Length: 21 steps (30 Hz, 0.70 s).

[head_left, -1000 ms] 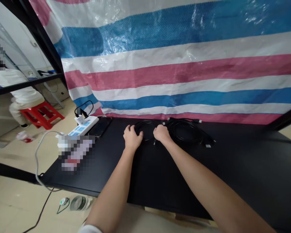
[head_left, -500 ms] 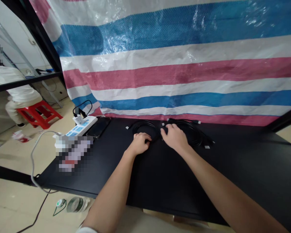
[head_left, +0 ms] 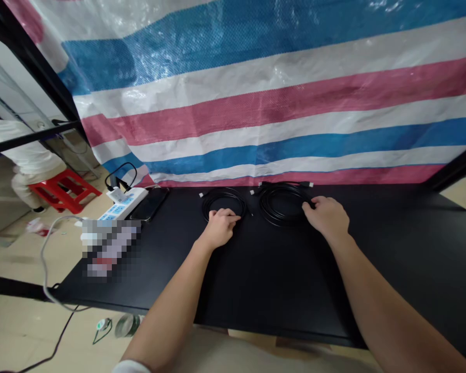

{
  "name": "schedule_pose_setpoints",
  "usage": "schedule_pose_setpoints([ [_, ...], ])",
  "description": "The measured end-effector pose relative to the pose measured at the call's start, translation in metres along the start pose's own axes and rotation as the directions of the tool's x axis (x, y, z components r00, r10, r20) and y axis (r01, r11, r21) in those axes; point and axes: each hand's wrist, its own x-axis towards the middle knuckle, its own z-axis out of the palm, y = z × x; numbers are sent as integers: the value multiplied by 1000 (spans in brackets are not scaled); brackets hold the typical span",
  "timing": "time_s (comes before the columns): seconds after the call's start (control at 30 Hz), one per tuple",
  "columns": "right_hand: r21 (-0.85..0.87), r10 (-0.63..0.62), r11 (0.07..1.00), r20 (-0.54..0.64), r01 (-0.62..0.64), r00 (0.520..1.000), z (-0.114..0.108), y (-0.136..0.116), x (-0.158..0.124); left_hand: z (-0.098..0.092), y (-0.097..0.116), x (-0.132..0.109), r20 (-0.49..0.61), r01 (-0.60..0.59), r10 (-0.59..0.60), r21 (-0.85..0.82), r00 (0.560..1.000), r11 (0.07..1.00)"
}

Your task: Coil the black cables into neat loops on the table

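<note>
Black and smooth, the left coil (head_left: 204, 207) and right coil (head_left: 264, 207) lie side by side, flat on the table (head_left: 264, 280). Your left hand (head_left: 220, 228) covers the left coil's near rim; cannot tell if it grips or only rests. Your right hand (head_left: 329, 216) pinches the right coil's right rim. Expect light, springy loops, prone to spreading: gather several strands together. Clear vessel (head_left: 127, 325) below the table's front edge, contents unreadable.

Smooth plastic cable coils (head_left: 267, 210), matt tabletop (head_left: 279, 280), glossy sheet (head_left: 256, 109)
</note>
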Motion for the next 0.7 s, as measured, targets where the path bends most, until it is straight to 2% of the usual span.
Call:
schedule_pose_setpoints([
  [0.17, -27, -60, 998, -38, 59, 997, 5, 4, 2, -1, -1, 3, 3, -17, 17, 65, 1000, 998],
  [0.27, 10, -33, 999, -13, 33, 999, 3, 2, 1, -2, 0, 4, -55, 40, -35, 81, 998, 996],
  [0.37, 138, 41, 990, -38, -36, 998, 1, 0, 1, -5, 2, 3, -104, 109, -104, 38, 989, 993],
  [0.47, 317, 87, 947, -109, -48, 990, 0, -1, 2, -8, 3, 1, -97, 131, -129, 17, 987, 991],
  [0.57, 534, 131, 845, -134, -40, 982, 3, -1, 4, -7, 5, 0, -93, 124, -122, 17, 988, 992],
  [0.63, 706, 169, 707, -122, -34, 978, 6, -1, 5, -4, 8, -1, -133, 113, -111, 11, 985, 993],
  [0.7, 850, 169, 527, -76, -25, 983, 7, -2, 5, -1, 12, -1, -203, 99, -98, -7, 974, 995],
])
